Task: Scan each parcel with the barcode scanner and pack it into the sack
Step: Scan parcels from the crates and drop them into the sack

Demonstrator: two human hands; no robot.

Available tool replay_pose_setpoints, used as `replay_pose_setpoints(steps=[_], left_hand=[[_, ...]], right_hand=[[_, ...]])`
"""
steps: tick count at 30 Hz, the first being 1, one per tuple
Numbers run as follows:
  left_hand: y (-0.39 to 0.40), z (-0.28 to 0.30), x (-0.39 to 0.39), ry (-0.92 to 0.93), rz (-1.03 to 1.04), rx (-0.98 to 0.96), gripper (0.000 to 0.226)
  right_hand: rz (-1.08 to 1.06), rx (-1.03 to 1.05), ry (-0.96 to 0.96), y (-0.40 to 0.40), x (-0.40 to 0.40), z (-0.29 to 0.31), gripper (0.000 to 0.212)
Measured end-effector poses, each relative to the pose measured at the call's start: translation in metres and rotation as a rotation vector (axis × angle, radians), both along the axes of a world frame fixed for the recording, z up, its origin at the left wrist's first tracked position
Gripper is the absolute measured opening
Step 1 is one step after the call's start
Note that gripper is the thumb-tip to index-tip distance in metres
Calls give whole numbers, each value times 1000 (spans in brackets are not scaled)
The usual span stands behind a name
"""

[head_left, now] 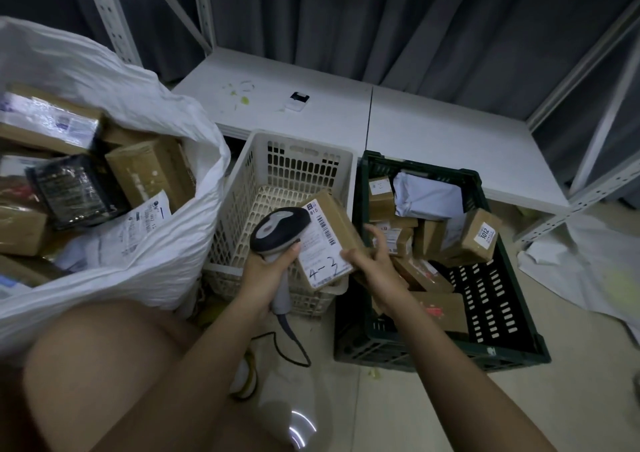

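Brown parcel [327, 240], white label "4-2", right grip [367, 261] holding; left grip [266, 264] clasping scanner [277, 232].

Dim indoor light, cool and flat, with no hard shadows; the white sack [114, 271] and low white shelf [433, 133] catch most of it; a small arc of glare sits on the floor [398, 413] at bottom centre; wide-angle bending curves the rack posts [602, 140] at the edges; the near leg [104, 375] is soft and dark; label print is legible mid-frame.
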State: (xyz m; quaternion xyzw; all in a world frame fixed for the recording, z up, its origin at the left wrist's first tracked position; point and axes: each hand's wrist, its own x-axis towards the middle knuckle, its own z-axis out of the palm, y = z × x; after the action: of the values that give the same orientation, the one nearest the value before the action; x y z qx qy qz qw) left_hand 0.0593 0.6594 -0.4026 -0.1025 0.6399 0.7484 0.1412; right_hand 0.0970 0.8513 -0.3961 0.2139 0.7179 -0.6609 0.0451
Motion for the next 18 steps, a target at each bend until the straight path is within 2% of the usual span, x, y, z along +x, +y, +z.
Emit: replay_pose_setpoints(steps=[2, 4, 7, 10, 12, 15, 18], left_hand=[[1, -1, 1, 0, -7, 7, 52], [0, 0, 0, 11, 8, 10, 50], [-2, 4, 0, 42, 18, 18, 53], [-5, 9, 1, 77, -24, 39, 50], [-8, 11, 2, 91, -48, 54, 49], [-11, 13, 2, 106, -73, 51, 53], [-12, 14, 3, 114, -80, 32, 51]], right_hand=[[119, 46, -36, 0, 0, 0, 65], [145, 10, -51, 3, -2, 1, 59], [100, 29, -81, 3, -7, 4, 40], [33, 116, -99, -1, -14, 10, 38], [21, 36, -89, 2, -18, 13, 31], [51, -103, -87, 6, -18, 17, 56], [35, -132, -60, 8, -18, 17, 59]])
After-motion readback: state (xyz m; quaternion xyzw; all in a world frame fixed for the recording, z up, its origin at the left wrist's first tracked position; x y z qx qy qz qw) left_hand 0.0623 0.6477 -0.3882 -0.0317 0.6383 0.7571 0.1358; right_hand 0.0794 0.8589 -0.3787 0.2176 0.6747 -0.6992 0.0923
